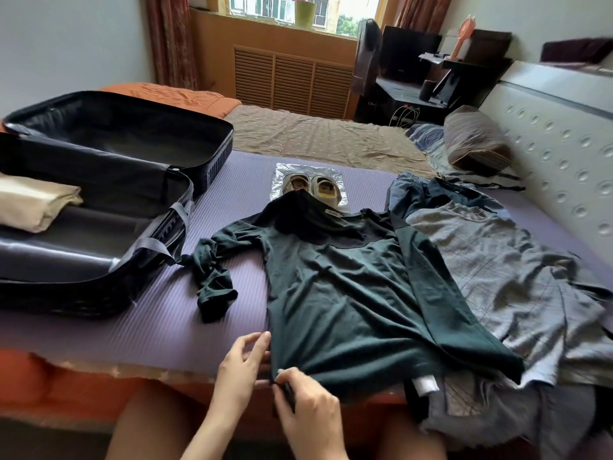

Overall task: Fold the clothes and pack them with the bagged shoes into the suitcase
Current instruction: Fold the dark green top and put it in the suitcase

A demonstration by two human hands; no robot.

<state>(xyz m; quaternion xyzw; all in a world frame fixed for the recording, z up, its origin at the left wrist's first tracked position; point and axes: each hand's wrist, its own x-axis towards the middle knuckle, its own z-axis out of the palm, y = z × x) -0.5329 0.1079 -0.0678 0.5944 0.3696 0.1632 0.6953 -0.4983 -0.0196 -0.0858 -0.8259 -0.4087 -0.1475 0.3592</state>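
A dark green long-sleeved shirt (338, 287) lies spread front-up on the purple mat (132, 327), its left sleeve crumpled and its collar covering part of the shoes. My right hand (305, 410) pinches the shirt's bottom hem at the left corner. My left hand (242, 363) touches the shirt's left edge just above it, fingers apart. A pair of beige shoes in a clear plastic bag (315, 187) rests beyond the collar. The black suitcase (99, 200) lies open at the left with a folded beige garment (33, 204) inside.
A pile of grey and blue clothes (497, 267) lies to the right of the shirt, hanging over the bed's front edge. A padded headboard (564, 144) and pillows (474, 144) are at the far right. A desk and window stand behind the bed.
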